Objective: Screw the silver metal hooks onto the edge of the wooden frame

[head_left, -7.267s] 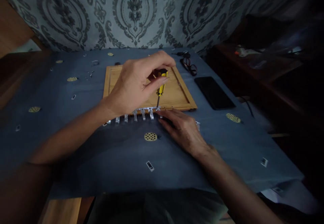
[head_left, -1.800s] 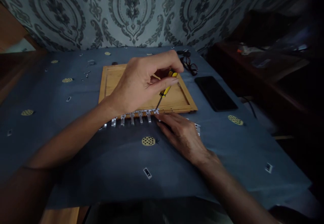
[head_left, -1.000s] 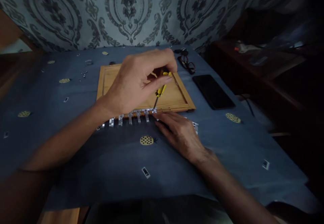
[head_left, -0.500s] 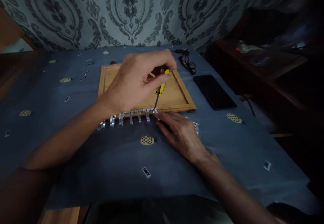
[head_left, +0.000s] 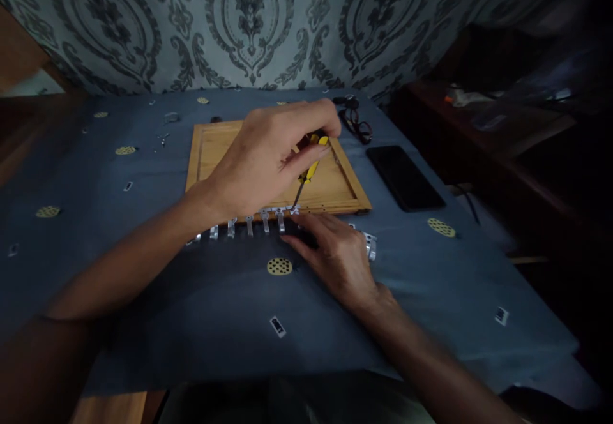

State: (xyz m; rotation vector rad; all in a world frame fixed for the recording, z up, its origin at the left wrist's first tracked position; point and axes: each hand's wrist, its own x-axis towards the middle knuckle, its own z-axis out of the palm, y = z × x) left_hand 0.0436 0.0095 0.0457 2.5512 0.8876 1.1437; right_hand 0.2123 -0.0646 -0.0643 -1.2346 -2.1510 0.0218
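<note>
The left hand [head_left: 271, 159] grasps a slim screwdriver with a yellow-and-black handle [head_left: 313, 168], thumb on the near side and fingers curled over the top — a high hold that probably lets the fingertips turn it. Its shaft leans, top to the right, and its tip meets a small silver metal clip [head_left: 294, 210] at the right end of a row of similar silver metal clips [head_left: 281, 221]. These sit along the near edge of a flat, light-brown wooden framed panel [head_left: 332, 184], which lies on a dark blue printed tablecloth [head_left: 230, 322], likely so the surface beneath can take the downward push. The right hand [head_left: 342, 258] lies low just near of that edge, forefinger by the clip, seemingly to steady it; its thumb stands apart from the forefinger, but I cannot tell whether any fingertips pinch the metal. Tiny shiny metal pieces [head_left: 163, 140] lie far left, apart from the panel, perhaps to keep them from scattering under the wrists.
</note>
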